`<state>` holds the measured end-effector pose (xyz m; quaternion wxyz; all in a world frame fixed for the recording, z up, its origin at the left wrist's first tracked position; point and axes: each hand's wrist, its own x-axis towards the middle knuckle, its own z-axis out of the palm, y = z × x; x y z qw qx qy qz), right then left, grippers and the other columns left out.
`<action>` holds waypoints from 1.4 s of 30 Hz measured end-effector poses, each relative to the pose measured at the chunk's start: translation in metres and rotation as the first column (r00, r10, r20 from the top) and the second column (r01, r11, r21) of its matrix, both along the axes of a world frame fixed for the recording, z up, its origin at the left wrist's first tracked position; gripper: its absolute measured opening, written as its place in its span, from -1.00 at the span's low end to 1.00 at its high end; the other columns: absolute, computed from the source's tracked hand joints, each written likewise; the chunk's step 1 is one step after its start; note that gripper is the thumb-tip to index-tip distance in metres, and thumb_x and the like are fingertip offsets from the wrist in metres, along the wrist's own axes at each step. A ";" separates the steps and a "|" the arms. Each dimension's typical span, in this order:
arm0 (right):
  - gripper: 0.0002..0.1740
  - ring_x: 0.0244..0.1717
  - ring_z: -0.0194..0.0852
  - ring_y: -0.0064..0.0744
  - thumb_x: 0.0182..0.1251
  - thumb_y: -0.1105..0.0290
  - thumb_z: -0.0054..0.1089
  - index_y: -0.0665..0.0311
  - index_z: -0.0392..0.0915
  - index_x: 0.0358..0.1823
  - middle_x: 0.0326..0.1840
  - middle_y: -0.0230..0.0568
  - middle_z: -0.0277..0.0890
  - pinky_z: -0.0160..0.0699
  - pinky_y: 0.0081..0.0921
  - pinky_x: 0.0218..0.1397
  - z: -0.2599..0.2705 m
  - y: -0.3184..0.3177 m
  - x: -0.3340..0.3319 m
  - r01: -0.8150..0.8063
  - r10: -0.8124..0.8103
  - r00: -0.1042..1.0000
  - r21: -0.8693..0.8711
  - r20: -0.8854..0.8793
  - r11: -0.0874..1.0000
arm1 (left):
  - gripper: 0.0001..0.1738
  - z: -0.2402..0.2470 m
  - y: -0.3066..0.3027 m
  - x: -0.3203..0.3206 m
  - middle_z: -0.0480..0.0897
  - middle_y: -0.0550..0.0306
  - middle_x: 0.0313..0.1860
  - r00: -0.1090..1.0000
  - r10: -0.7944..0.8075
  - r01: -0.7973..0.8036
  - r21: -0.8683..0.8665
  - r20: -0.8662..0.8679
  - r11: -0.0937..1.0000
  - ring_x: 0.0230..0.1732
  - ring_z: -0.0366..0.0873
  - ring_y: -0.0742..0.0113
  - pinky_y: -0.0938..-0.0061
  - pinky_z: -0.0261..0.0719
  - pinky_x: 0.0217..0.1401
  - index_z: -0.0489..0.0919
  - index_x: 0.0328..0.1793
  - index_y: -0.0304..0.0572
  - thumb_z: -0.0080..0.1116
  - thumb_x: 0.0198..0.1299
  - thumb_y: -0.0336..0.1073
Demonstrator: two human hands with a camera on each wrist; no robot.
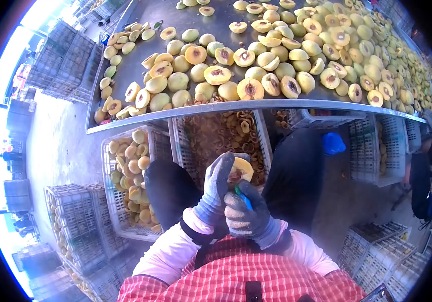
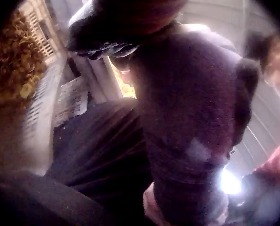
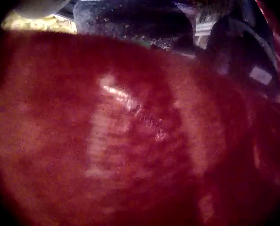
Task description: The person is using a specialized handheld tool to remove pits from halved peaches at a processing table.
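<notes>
My gloved left hand (image 1: 216,182) grips a yellow peach half (image 1: 243,169), its cut face with a reddish-brown centre turned toward the right. Close against that fruit, my gloved right hand (image 1: 247,214) curls round a tool with a blue-green handle (image 1: 244,198); the working end is hidden by the fruit and fingers. Both hands are between the knees, above a crate (image 1: 178,143) of brown pits and trimmings. In the left wrist view a dark glove (image 2: 182,94) fills the middle. Red checked cloth (image 3: 130,127) covers most of the right wrist view.
A metal table (image 1: 140,55) with a raised edge bears many peach halves (image 1: 250,89). Left of the knees stands a white crate (image 1: 109,201) of pitted halves. Stacked crates (image 1: 82,226) stand farther left, others (image 1: 377,251) at right. A blue object (image 1: 333,144) lies by the right knee.
</notes>
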<state>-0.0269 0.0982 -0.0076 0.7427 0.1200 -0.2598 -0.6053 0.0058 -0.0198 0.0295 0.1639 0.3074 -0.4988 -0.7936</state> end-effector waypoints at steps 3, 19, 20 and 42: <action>-0.47 -0.69 0.19 -0.55 0.47 -0.15 -0.23 0.20 0.44 -0.19 -0.62 -0.38 0.24 0.25 -0.60 -0.69 -0.011 0.009 -0.004 0.093 -0.083 0.971 0.032 -0.223 0.995 | -0.57 -0.031 -0.014 0.002 0.62 0.07 -0.24 0.979 0.203 -0.124 0.745 -0.015 0.655 -0.26 0.61 0.24 0.39 0.61 -0.12 0.54 -0.05 -0.23 0.11 0.27 0.02; -0.45 -0.83 0.02 -0.59 0.48 -0.13 -0.19 0.21 0.53 -0.29 -0.74 -0.45 0.14 0.08 -0.63 -0.79 -0.023 0.008 -0.023 0.208 0.020 0.880 0.424 -0.474 0.881 | -0.49 -0.022 -0.129 0.149 0.58 -0.10 -0.11 0.747 0.660 -0.624 -0.424 -0.078 0.657 -0.08 0.56 0.04 0.21 0.53 0.03 0.42 0.18 -0.38 0.23 0.18 -0.24; -0.45 -0.82 0.00 -0.59 0.48 -0.13 -0.20 0.21 0.52 -0.29 -0.73 -0.44 0.13 0.05 -0.63 -0.79 -0.025 0.009 -0.025 0.197 0.038 0.882 0.439 -0.470 0.877 | -0.50 -0.022 -0.152 0.170 0.58 -0.12 -0.10 0.757 0.650 -0.443 -0.679 0.066 0.586 -0.08 0.56 0.03 0.18 0.52 0.03 0.44 0.17 -0.35 0.21 0.21 -0.17; -0.56 -0.75 0.31 -0.45 0.44 -0.06 -0.03 0.21 0.47 -0.11 -0.60 -0.29 0.44 0.29 -0.57 -0.70 -0.015 -0.015 -0.035 0.384 0.110 0.798 0.641 -0.592 0.665 | -0.33 -0.031 -0.180 -0.086 0.54 0.00 -0.16 0.974 0.133 0.109 -0.894 0.183 0.434 -0.11 0.58 0.19 0.36 0.57 -0.05 0.41 0.04 -0.27 0.54 -0.18 -0.22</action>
